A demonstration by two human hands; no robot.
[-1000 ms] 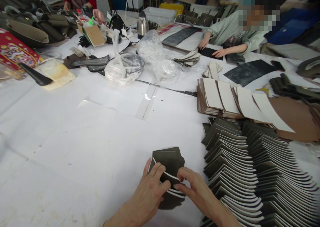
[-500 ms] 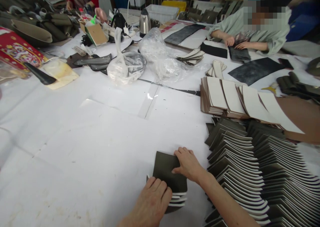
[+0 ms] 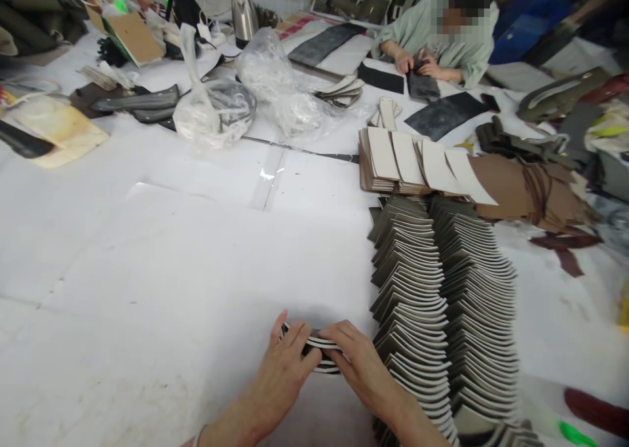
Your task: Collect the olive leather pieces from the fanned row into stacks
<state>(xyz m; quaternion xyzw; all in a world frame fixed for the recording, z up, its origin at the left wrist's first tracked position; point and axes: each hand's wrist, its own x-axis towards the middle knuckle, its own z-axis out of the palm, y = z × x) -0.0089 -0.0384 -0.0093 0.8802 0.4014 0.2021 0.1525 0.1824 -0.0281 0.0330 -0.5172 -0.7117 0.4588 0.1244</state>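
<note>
Together, both hands (image 3: 282, 375) (image 3: 358, 362) hold thin, curved, white-edged dark pieces (image 3: 322, 343).

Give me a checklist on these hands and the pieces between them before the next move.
1. Left hand on the held dark pieces: ok, fingers at their left end.
2. Right hand on them: ok, at the right end.
3. Pieces flush: not ok, gaps show between their white edges.
4. Number of pieces held: cannot tell, fingers cover part.
5. Co-worker's hands apart from these: ok, well beyond.
</note>
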